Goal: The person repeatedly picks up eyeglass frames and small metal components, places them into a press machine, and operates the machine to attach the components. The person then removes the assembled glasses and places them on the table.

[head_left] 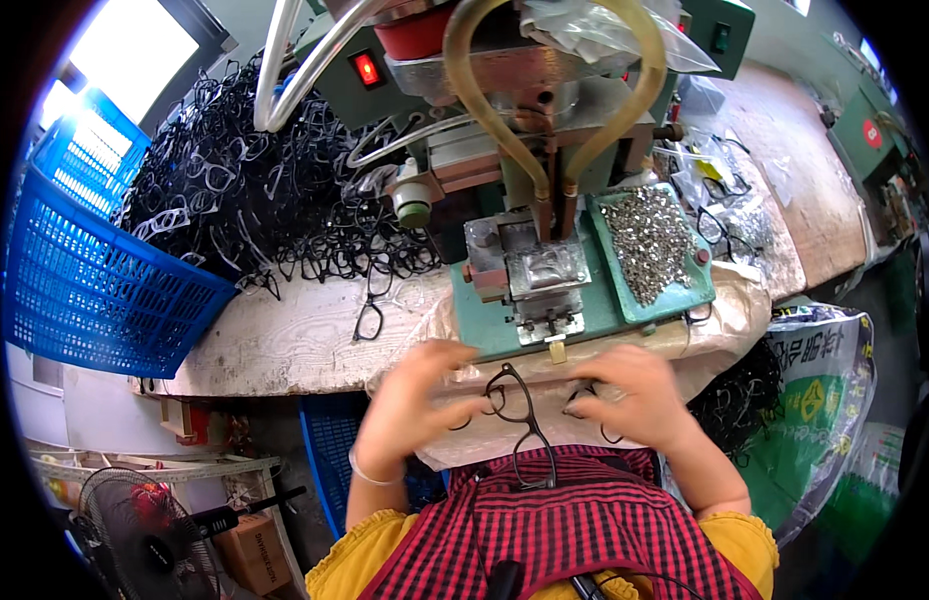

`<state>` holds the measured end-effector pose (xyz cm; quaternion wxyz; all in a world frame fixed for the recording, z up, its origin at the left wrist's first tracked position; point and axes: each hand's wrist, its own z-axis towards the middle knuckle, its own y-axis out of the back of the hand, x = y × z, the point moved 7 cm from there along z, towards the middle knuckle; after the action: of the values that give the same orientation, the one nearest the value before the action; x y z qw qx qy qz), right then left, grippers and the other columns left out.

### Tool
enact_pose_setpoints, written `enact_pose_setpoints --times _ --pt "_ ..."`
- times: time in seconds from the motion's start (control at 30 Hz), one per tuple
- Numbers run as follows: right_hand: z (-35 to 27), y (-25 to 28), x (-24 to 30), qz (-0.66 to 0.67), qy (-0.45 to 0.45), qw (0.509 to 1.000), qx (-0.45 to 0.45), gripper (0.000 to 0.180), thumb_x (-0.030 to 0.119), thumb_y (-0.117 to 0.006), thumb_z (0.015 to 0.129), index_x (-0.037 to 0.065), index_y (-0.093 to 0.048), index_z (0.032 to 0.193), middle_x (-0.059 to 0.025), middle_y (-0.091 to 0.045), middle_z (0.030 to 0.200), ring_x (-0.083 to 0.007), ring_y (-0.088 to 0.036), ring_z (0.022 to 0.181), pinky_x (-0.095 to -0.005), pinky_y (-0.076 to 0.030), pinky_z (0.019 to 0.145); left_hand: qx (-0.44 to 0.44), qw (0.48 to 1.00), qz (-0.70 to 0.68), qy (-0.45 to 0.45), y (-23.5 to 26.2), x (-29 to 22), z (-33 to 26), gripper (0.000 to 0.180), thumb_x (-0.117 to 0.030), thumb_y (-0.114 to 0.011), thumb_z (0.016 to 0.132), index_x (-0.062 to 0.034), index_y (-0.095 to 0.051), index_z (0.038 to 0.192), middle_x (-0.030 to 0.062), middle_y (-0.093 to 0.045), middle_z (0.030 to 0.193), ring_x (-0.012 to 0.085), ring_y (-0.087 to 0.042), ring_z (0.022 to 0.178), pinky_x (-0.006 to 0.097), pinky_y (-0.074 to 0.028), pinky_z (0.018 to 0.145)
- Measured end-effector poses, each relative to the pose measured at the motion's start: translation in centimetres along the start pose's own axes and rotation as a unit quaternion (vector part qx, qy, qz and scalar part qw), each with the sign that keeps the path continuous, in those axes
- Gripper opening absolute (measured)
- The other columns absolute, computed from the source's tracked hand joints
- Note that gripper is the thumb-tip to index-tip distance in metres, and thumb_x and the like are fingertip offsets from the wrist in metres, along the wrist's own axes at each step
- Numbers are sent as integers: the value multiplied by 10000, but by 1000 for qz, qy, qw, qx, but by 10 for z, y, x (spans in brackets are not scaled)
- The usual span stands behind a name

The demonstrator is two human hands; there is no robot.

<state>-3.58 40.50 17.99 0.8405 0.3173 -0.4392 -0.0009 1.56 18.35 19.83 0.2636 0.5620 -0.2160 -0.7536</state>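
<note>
My left hand [409,405], slightly blurred, has its thumb and forefinger spread apart. Its thumb tip is close to the rim of a black eyeglass frame [530,418], which lies over the pale cloth [452,450] and my checked apron. On the right, my right hand [639,395] is closed at the fingertips around part of another dark eyeglass frame [581,391], mostly hidden by the fingers. Just beyond both hands stands a green-based bench machine [546,268] with a metal fixture and two copper-coloured prongs fed by yellowish hoses.
Black eyeglass frames [234,180] are heaped at the back left beside blue baskets [104,270]. A green tray [634,312] of small metal parts sits right of the fixture. A fan [149,540] stands lower left; a green-white sack [819,410] is at right.
</note>
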Motion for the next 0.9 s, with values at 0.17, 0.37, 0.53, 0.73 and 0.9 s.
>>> enact_pose_setpoints --times 0.17,0.37,0.53,0.73,0.9 --pt "-32 83 -54 -311 -129 923 -186 183 78 -769 762 36 -692 923 -114 -662 861 -328 -611 862 -424 -481 782 -159 959 157 176 87 130 -5 291 -158 -814 783 -45 -701 1026 133 -632 952 265 -639 885 342 -515 761" --pt "10 61 -117 -319 -86 908 -258 102 92 -747 787 43 -668 830 -106 -660 829 -328 -602 832 -430 -479 794 -177 885 369 221 51 229 19 308 -339 -742 863 -69 -635 965 177 -624 958 410 -630 852 467 -506 720" --pt "13 65 -112 -321 -72 904 -274 69 81 -725 802 52 -679 844 -104 -666 833 -319 -606 850 -422 -486 790 -319 918 198 128 67 166 19 73 -95 -585 970 -39 -627 949 163 -694 921 368 -663 822 380 -530 735" --pt "30 72 -102 -298 -43 909 -289 69 76 -677 809 38 -703 860 -111 -684 861 -320 -626 854 -416 -496 786 -75 922 26 -380 -1 -60 33 183 -72 -690 759 -99 -697 939 68 -729 1066 235 -682 902 494 -508 924" --pt "41 93 -95 -206 -42 922 -326 77 99 -698 811 38 -714 854 -104 -691 862 -297 -642 840 -387 -495 791 -2 911 51 -408 -33 -71 49 89 -122 -734 787 -114 -703 870 65 -750 1046 250 -663 794 501 -493 927"
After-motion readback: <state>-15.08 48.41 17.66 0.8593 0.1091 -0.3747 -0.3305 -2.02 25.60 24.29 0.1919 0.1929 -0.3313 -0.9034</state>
